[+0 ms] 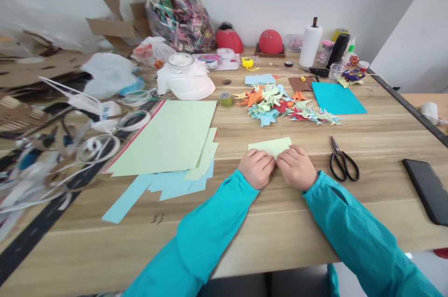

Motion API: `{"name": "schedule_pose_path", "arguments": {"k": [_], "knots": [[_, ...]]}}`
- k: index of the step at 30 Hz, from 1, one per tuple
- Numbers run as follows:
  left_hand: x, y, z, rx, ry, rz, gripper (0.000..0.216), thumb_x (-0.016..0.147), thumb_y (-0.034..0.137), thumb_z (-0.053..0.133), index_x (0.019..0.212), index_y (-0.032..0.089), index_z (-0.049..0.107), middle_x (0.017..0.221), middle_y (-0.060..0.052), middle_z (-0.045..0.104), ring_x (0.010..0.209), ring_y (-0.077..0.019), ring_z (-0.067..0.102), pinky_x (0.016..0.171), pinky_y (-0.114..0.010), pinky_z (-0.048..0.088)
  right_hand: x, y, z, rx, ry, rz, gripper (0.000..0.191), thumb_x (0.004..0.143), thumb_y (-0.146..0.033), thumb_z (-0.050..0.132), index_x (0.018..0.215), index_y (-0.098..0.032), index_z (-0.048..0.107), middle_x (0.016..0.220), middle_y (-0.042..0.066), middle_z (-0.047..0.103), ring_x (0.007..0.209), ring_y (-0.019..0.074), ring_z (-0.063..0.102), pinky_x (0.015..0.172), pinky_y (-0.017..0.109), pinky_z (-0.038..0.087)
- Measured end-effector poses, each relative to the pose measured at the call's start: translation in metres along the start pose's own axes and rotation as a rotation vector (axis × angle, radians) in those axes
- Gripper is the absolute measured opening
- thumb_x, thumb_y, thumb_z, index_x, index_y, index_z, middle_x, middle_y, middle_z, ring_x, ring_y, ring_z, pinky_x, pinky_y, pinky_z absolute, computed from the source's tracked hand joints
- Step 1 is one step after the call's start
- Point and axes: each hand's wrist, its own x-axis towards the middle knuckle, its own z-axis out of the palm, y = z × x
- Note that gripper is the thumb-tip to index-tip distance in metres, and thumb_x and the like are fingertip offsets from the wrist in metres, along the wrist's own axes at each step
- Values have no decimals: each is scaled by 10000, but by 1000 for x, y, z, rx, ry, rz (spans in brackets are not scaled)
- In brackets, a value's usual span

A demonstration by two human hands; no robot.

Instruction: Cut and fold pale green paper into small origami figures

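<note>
A small sheet of pale green paper (271, 146) lies on the wooden table in front of me, its near edge under my fingers. My left hand (257, 169) is closed at the paper's near left edge, fingers bent onto it. Beside it, almost touching, my right hand (296, 167) is closed on the near right part of the same sheet. The fingertips meet near the middle, and the thumbs are mostly hidden. To the right of my right hand lie black-handled scissors (343, 161), blades pointing away from me.
Large pale green sheets (168, 138) lie left, over light blue paper strips (182, 185). Beyond my hands sits a pile of folded paper shapes (276, 103), near a turquoise sheet (339, 98). A phone (429, 189) rests at right. Cables (98, 148) and clutter crowd the left.
</note>
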Motion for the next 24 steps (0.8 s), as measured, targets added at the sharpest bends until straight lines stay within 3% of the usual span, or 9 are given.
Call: {"name": "schedule_pose_path", "arguments": {"k": [6,9,14,18,22,24], "knots": [[-7,-14,-7,2,72,12,195,794,90,462,801,166,642,834,-40,708,746,-171,590,642,-329,401,-2,15,-7,-21,-11,-3,164,808,-137,464,691,-185,569,811,56,632,838,174,513,805,337,352],[-11,-21,-7,-3,48,-31,205,812,107,459,836,182,648,852,-37,712,771,-166,601,665,-337,407,-4,21,-7,-48,-19,52,162,806,-137,463,709,-183,584,823,58,639,823,176,508,791,339,336],[-14,-29,-9,21,38,-54,209,817,123,457,824,190,655,855,-32,715,794,-158,612,688,-336,414,-11,27,-5,-128,-15,241,149,791,-164,477,684,-181,578,768,71,634,791,200,507,767,351,330],[-13,-30,-13,44,104,-45,195,790,102,479,838,180,651,832,-27,716,774,-162,601,658,-331,408,-14,27,-6,-155,114,440,121,772,-136,476,715,-164,579,810,101,641,805,218,517,757,362,354],[-10,-18,-8,-14,35,-35,241,818,117,428,858,185,655,868,-47,706,790,-158,596,690,-339,410,-5,9,-2,-6,74,192,153,804,-211,518,925,-162,598,1038,114,619,991,233,494,865,386,344],[-8,-10,-4,-21,0,-33,253,829,127,410,865,177,655,876,-64,699,801,-166,592,699,-346,410,-1,-1,1,14,69,84,152,827,-132,481,891,-182,609,980,78,637,944,198,518,901,375,323]]}}
